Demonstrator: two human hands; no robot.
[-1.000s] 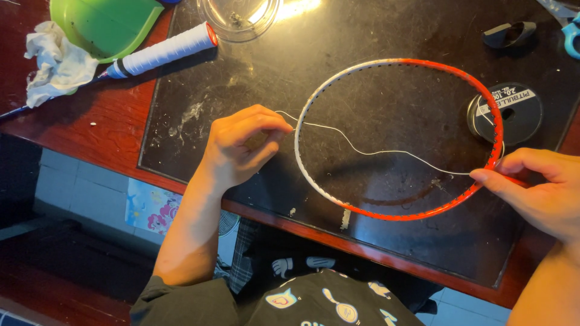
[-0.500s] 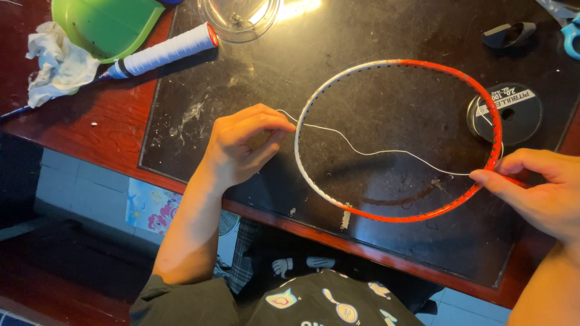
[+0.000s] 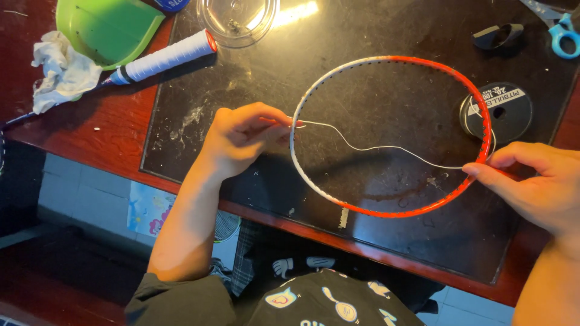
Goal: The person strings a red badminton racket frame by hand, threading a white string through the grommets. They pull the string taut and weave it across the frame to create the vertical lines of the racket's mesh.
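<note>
Nearest, along the desk's front edge, a dark printed shirt [image 3: 326, 302] fills the bottom of the view, cut off below. Just above it the left hand [image 3: 241, 136] curls half-closed at the pale side of the racket frame [image 3: 393, 211], fingertips pinched on the end of a thin white string [image 3: 374, 147]. That string runs in a loose wave across the open oval to the right hand [image 3: 538, 181], whose thumb and forefinger close on it at the orange rim; the rest of that hand is loosely open, and the wrist runs out of view. The frame is a thin hoop, white on the left, glossy orange elsewhere, with a row of small holes and no strings woven. It lies flat on a scratched, dusty black mat [image 3: 199, 121] covering the red wooden desk [image 3: 90, 133]. Behind the right rim sits a round black string spool [image 3: 501, 111]. Farther back: a white-wrapped handle [image 3: 166, 55], crumpled tissue [image 3: 60, 72], a green plastic scoop [image 3: 106, 27], a clear round lid [image 3: 238, 18], and blue scissors [image 3: 565, 33], partly cut off.
</note>
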